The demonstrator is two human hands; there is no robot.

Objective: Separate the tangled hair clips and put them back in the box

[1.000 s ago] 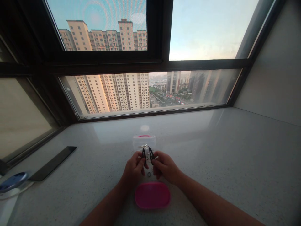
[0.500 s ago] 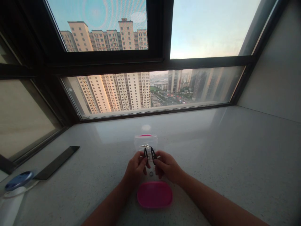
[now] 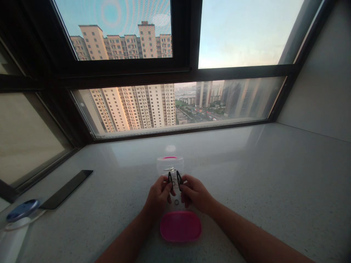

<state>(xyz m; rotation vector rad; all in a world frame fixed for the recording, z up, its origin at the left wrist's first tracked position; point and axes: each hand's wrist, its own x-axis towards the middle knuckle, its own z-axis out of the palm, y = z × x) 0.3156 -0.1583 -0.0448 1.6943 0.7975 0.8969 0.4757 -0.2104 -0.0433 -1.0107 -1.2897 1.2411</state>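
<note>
My left hand (image 3: 158,195) pinches a black snap hair clip (image 3: 170,178) that points upward. My right hand (image 3: 195,193) pinches a second black hair clip (image 3: 179,178) beside it. The two clips stand close together, just above the counter. Behind them sits a clear plastic container (image 3: 170,165) with a pink base edge and something thin and metallic inside. A small ring (image 3: 176,202) lies on the counter between my hands. A pink oval lid (image 3: 180,226) lies flat just in front of my wrists.
The pale speckled counter (image 3: 260,175) runs to a wide window with a dark frame (image 3: 192,75). A dark flat strip (image 3: 67,189) lies at the left. A blue and white object (image 3: 20,212) with a cable sits at the far left edge.
The view shifted slightly between the earliest frame and now. My hands and both clips hold nearly the same pose.
</note>
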